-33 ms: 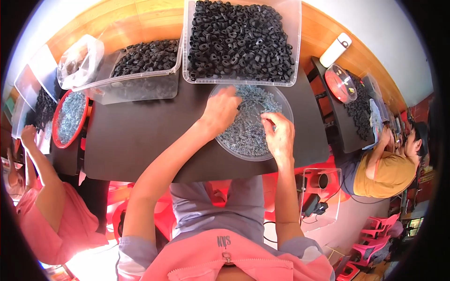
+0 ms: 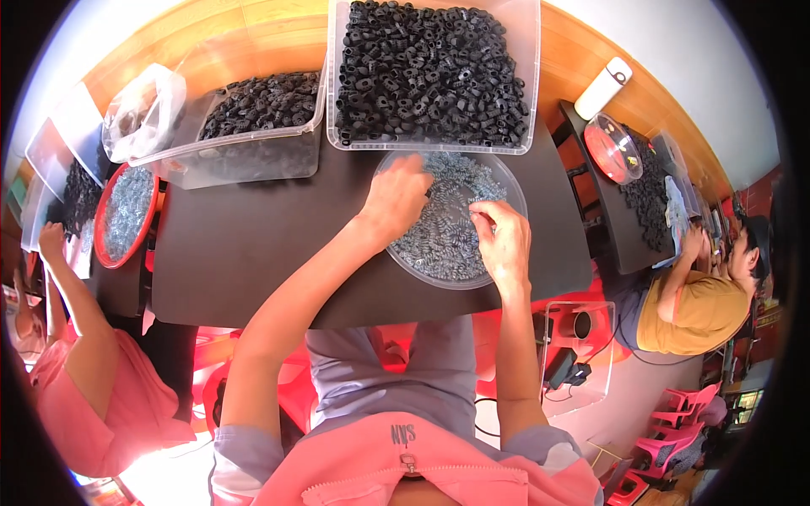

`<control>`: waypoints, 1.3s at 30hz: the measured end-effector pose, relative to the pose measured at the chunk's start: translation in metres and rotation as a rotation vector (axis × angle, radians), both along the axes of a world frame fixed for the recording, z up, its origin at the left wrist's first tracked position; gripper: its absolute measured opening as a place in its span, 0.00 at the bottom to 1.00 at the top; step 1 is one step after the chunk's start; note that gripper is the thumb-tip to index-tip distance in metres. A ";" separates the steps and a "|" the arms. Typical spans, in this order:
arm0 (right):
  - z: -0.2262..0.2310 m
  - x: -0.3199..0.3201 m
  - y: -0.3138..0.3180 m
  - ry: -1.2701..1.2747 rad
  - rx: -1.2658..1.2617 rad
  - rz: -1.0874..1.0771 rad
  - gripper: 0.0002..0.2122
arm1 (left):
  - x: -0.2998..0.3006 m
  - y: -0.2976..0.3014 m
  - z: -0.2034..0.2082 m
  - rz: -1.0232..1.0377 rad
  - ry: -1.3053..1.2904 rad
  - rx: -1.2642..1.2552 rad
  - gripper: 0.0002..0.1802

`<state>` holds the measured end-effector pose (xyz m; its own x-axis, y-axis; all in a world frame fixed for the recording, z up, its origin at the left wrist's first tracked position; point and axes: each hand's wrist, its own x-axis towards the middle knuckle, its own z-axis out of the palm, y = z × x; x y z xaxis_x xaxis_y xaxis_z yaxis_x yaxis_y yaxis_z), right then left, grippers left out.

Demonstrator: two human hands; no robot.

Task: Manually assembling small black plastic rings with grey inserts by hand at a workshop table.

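A round clear bowl (image 2: pixel 516 181) full of small metal springs (image 2: pixel 443 244) sits on the dark table in front of me. Over its left side, my left hand (image 2: pixel 395 201) is closed, with a bit of a small black plastic piece (image 2: pixel 429 193) showing at its fingers. My right hand (image 2: pixel 504 244) hovers above the bowl's right side, thumb and forefinger pinched together; whatever they hold is too small to name. Just beyond the bowl stands a clear plastic bin (image 2: pixel 533 101) heaped with small black plastic pieces (image 2: pixel 430 76).
Left of that bin, a second clear bin (image 2: pixel 245 164) lies tilted with more black pieces. A red-rimmed tray (image 2: pixel 150 223) of springs is farther left, near a co-worker in pink (image 2: pixel 105 392). At right, a person in a mustard shirt (image 2: pixel 696 312) works at another table (image 2: pixel 620 244).
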<state>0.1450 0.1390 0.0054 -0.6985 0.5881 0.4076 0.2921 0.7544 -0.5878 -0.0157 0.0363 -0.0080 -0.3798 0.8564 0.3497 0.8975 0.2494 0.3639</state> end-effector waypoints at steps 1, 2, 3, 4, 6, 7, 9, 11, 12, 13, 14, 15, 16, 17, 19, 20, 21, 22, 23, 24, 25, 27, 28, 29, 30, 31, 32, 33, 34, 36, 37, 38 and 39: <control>-0.001 0.000 0.004 -0.017 -0.001 0.007 0.04 | 0.000 -0.001 0.000 0.000 0.004 0.034 0.08; -0.002 -0.002 0.007 -0.015 -0.005 0.006 0.04 | -0.001 -0.002 -0.001 0.000 0.008 0.068 0.07; -0.002 -0.003 0.010 -0.062 0.039 0.023 0.04 | -0.001 -0.003 -0.001 0.000 0.010 0.064 0.07; -0.002 -0.005 0.012 -0.112 0.084 0.037 0.03 | 0.000 -0.005 0.001 -0.013 -0.015 0.138 0.07; 0.001 -0.014 0.014 -0.151 0.121 0.053 0.03 | 0.002 -0.010 0.006 -0.026 -0.041 0.210 0.07; 0.002 -0.019 0.015 -0.191 0.162 0.070 0.02 | 0.005 -0.015 0.013 -0.046 -0.221 0.243 0.08; 0.000 -0.024 0.019 -0.223 0.204 0.083 0.04 | 0.011 -0.021 0.014 -0.069 -0.402 0.273 0.09; -0.003 -0.028 0.022 -0.305 0.235 0.144 0.03 | 0.017 -0.028 0.013 -0.152 -0.673 0.422 0.11; -0.007 -0.028 0.025 -0.274 0.287 0.164 0.03 | 0.019 -0.032 0.010 -0.178 -0.811 0.417 0.11; -0.007 -0.028 0.025 -0.274 0.288 0.168 0.03 | 0.019 -0.034 0.006 -0.175 -0.809 0.419 0.11; -0.006 -0.029 0.024 -0.210 0.225 0.149 0.04 | 0.019 -0.035 0.002 -0.204 -0.909 0.474 0.10; -0.005 -0.029 0.022 -0.147 0.163 0.130 0.04 | 0.018 -0.036 -0.002 -0.235 -1.009 0.530 0.09; 0.000 -0.026 0.018 -0.106 0.112 0.138 0.04 | 0.018 -0.036 -0.002 -0.233 -1.010 0.533 0.09; 0.004 -0.023 0.013 -0.109 0.113 0.140 0.04 | 0.017 -0.037 -0.002 -0.244 -1.056 0.529 0.10; 0.007 -0.017 0.003 0.142 -0.373 0.244 0.03 | 0.016 -0.037 -0.002 -0.259 -1.105 0.526 0.11; 0.008 -0.014 0.000 0.175 -0.375 0.280 0.03 | 0.016 -0.037 -0.001 -0.279 -1.186 0.536 0.12; 0.008 -0.011 -0.002 0.173 -0.373 0.277 0.03 | 0.017 -0.037 0.000 -0.298 -1.267 0.546 0.14; 0.009 -0.009 -0.006 0.214 -0.455 0.278 0.03 | 0.017 -0.038 0.002 -0.298 -1.268 0.547 0.14; 0.009 -0.007 -0.009 0.254 -0.536 0.280 0.03 | 0.016 -0.038 0.004 -0.318 -1.262 0.552 0.14; 0.009 -0.007 -0.013 0.253 -0.536 0.281 0.03 | 0.016 -0.038 0.005 -0.338 -1.257 0.556 0.14; 0.009 -0.007 -0.016 0.266 -0.549 0.287 0.03 | 0.015 -0.038 0.005 -0.337 -1.256 0.559 0.14; 0.007 -0.007 -0.022 0.285 -0.573 0.310 0.04 | 0.013 -0.040 0.004 -0.380 -1.325 0.539 0.11; 0.007 -0.008 -0.024 0.284 -0.573 0.310 0.04 | 0.013 -0.040 0.004 -0.380 -1.325 0.539 0.11; 0.007 -0.008 -0.026 0.270 -0.540 0.314 0.04 | 0.013 -0.040 0.005 -0.359 -1.336 0.591 0.09; 0.007 -0.008 -0.028 0.256 -0.506 0.317 0.05 | 0.013 -0.039 0.005 -0.337 -1.346 0.643 0.07; 0.008 -0.008 -0.029 0.257 -0.515 0.310 0.05 | 0.012 -0.039 0.004 -0.337 -1.349 0.642 0.07; 0.010 -0.008 -0.030 0.255 -0.516 0.309 0.05 | 0.010 -0.039 0.002 -0.311 -1.346 0.638 0.07; 0.011 -0.008 -0.031 0.251 -0.499 0.304 0.05 | 0.008 -0.039 0.000 -0.285 -1.343 0.633 0.06; 0.012 -0.009 -0.032 0.248 -0.483 0.302 0.04 | 0.006 -0.040 0.000 -0.283 -1.344 0.633 0.06; 0.013 -0.010 -0.033 0.253 -0.468 0.306 0.04 | 0.004 -0.040 -0.001 -0.337 -1.447 0.643 0.06; 0.013 -0.011 -0.034 0.258 -0.453 0.310 0.04 | 0.005 -0.040 0.001 -0.335 -1.447 0.644 0.06; 0.014 -0.012 -0.036 0.257 -0.453 0.312 0.04 | 0.007 -0.040 0.004 -0.349 -1.495 0.670 0.06; 0.016 -0.013 -0.037 0.264 -0.437 0.316 0.04 | 0.008 -0.040 0.006 -0.362 -1.542 0.697 0.06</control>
